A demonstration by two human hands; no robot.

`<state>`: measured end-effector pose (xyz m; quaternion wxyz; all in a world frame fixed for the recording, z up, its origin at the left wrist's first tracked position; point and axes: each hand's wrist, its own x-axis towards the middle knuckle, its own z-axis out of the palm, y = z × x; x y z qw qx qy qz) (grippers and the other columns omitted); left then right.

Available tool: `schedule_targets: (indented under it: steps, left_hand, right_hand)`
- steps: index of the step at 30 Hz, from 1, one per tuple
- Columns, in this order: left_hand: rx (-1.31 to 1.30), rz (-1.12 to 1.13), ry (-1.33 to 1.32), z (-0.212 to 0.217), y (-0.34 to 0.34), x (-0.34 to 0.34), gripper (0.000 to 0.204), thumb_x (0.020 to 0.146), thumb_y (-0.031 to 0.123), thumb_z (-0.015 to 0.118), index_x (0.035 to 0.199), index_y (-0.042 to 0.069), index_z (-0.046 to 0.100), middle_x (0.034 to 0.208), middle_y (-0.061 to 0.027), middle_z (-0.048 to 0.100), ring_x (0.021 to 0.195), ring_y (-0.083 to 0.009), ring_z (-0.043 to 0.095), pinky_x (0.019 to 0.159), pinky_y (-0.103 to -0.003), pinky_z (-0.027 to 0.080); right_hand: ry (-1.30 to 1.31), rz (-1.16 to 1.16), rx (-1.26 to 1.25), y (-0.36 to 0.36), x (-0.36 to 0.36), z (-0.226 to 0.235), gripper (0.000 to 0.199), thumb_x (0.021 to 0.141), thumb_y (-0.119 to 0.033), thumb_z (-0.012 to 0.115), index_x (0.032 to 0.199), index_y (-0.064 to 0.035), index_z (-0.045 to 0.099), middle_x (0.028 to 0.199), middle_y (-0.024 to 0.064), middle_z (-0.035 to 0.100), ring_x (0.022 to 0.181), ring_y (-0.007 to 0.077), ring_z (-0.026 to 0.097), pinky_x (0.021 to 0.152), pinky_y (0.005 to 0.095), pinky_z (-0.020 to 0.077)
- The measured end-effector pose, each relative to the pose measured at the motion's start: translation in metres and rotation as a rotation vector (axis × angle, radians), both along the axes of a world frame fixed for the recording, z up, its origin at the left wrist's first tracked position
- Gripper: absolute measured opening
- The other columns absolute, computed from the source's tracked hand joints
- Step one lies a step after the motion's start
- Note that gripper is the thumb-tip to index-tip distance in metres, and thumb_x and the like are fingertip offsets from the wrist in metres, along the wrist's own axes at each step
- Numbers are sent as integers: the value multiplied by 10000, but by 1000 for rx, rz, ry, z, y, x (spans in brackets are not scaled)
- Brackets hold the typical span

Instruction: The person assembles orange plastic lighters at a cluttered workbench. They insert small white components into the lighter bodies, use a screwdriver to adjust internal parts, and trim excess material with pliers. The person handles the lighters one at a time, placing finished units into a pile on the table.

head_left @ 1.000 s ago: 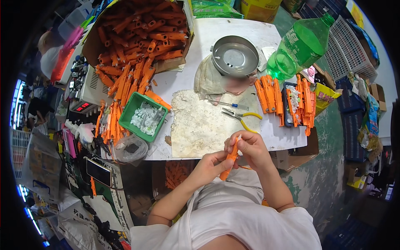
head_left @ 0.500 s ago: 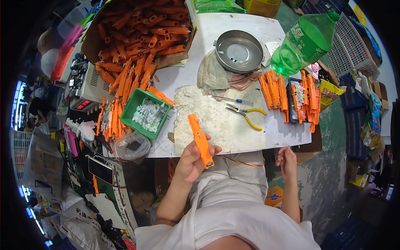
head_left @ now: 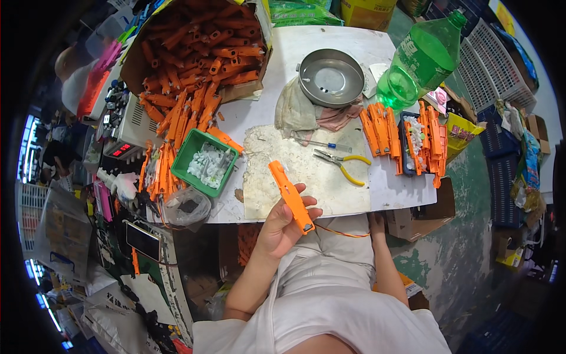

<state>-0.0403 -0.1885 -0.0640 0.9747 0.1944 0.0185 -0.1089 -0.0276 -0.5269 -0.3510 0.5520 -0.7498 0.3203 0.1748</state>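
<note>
My left hand (head_left: 282,229) is closed around a long orange plastic housing (head_left: 290,196), holding it up at a tilt in front of the table's near edge. Its thumb and fingers grip the lower half. My right hand (head_left: 377,223) is down by my right thigh at the table edge, its fingers mostly hidden there. Beyond the held piece lies a worn, whitish work mat (head_left: 265,203). On it are yellow-handled pliers (head_left: 345,160) and a screwdriver (head_left: 330,145) with a blue band on its handle.
A green tray (head_left: 183,174) holds small white parts. Behind it, a carton (head_left: 131,68) spills orange housings. More housings (head_left: 383,131) flank a dark tray (head_left: 407,171) at right. A metal bowl (head_left: 339,56) sits on rags (head_left: 292,109), near a large green bottle (head_left: 421,59).
My left hand has shifted slightly right, with the orange housing turned a little. My right hand has moved left and down, from beside the table to its edge by my thigh.
</note>
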Motion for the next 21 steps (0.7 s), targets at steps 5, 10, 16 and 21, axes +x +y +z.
schedule_targets:
  steps: [5,10,16,21]
  left_hand:
    - [-3,20,26,-1,2,-3,574,915,291,568,1383,70,320,1199,-149,564,1105,-348,574,974,-442,448]
    - [-32,-1,22,-6,2,1,571,929,294,541,1398,74,301,1213,-148,559,1113,-347,569,985,-450,439]
    - [-131,-11,17,2,-5,10,567,921,292,559,1385,54,338,1239,-159,543,1120,-335,557,954,-418,454]
    - [-34,21,96,15,-2,13,532,945,290,512,1383,51,330,1270,-165,518,1145,-334,541,999,-449,433]
  right_hand:
    - [-98,-622,496,19,9,48,561,835,12,612,1337,-64,372,1195,123,535,1031,254,558,892,408,460]
    - [131,-622,572,-3,6,45,422,949,-162,508,1347,-119,373,1209,127,535,1022,295,558,913,449,458]
    - [46,-481,1128,18,31,-2,360,950,-199,495,1273,-46,452,1195,155,546,1093,303,541,922,422,477]
    - [-98,-593,1153,10,31,7,331,937,-175,505,1229,-19,489,1168,142,564,1070,275,557,908,404,488]
